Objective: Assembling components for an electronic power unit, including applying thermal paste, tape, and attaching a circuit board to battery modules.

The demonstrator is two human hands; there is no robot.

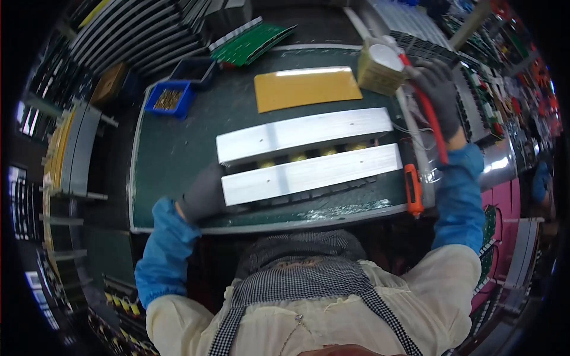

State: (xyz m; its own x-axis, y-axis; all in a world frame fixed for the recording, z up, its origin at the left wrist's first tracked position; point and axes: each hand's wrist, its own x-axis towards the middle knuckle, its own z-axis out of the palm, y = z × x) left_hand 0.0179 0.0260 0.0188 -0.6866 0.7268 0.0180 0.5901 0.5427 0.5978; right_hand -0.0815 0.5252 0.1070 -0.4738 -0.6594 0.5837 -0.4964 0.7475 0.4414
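Two long silver aluminium bars lie side by side on the green-topped workbench [172, 139], a far bar [306, 133] and a near bar [312, 174]. Round yellowish parts [298, 157] show in the dark gap between them. My left hand [205, 193], in a dark grey glove, grips the left end of the near bar; its fingertips are partly hidden. At the right edge of the bench my right hand [439, 92], gloved the same way, is raised beside a red hose-like strip [430, 115]. That strip crosses its fingers, so their grip is hidden.
An orange-handled tool [414, 190] lies right of the bars. Beyond them are a yellow-orange sheet [309, 89] and a yellowish block with a white round top [381, 65]. A blue bin [169, 99] holds small brass-coloured pieces. Green circuit boards [252, 44] rest at the back.
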